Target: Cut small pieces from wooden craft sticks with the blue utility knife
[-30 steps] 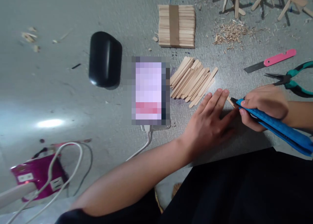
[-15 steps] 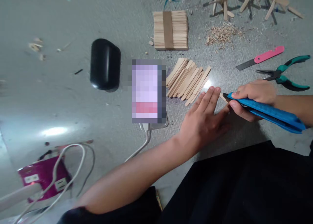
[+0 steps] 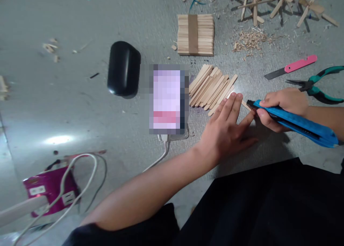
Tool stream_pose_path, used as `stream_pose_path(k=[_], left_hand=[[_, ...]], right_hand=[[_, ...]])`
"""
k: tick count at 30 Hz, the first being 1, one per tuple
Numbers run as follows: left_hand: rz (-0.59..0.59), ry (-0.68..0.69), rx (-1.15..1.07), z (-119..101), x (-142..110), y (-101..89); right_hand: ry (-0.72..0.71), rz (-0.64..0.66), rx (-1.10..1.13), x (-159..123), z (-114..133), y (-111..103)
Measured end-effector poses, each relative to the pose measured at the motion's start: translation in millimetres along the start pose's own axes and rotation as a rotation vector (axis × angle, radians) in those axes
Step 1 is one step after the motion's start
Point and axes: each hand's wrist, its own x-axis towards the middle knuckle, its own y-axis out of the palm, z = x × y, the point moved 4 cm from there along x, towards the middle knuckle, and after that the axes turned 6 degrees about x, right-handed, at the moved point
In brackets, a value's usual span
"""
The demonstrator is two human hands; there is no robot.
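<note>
My left hand (image 3: pixel 228 129) lies flat on the grey surface with its fingers stretched out, pressing down a wooden craft stick (image 3: pixel 245 105) whose end shows beyond the fingertips. My right hand (image 3: pixel 282 108) is closed round a blue utility knife (image 3: pixel 295 123). The knife's tip touches that stick just right of my left fingers. A loose pile of craft sticks (image 3: pixel 211 89) lies just beyond my left hand.
A phone (image 3: pixel 168 100) on a white cable, a black rounded case (image 3: pixel 124 69), a banded bundle of sticks (image 3: pixel 195 34), wood shavings (image 3: pixel 249 41), a pink knife (image 3: pixel 291 67), green-handled pliers (image 3: pixel 317 86), stick-built structures (image 3: pixel 268 2) and a magenta power strip (image 3: pixel 49 192) surround the hands.
The view has shifted slightly. Both hands stay on the stick, and the knife has barely moved against it.
</note>
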Motion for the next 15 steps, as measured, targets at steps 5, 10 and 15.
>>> stream_pose_path(k=[5,10,15], left_hand=[[-0.019,0.007,0.005,-0.7,-0.9,1.3],[-0.025,0.007,-0.001,-0.4,-2.3,3.5],[-0.029,0.017,-0.007,0.6,-3.1,3.6]], right_hand=[[0.009,0.045,-0.006,1.7,0.2,3.5],[-0.007,0.074,-0.015,2.5,1.1,7.4],[0.003,0.163,-0.028,3.6,0.2,9.0]])
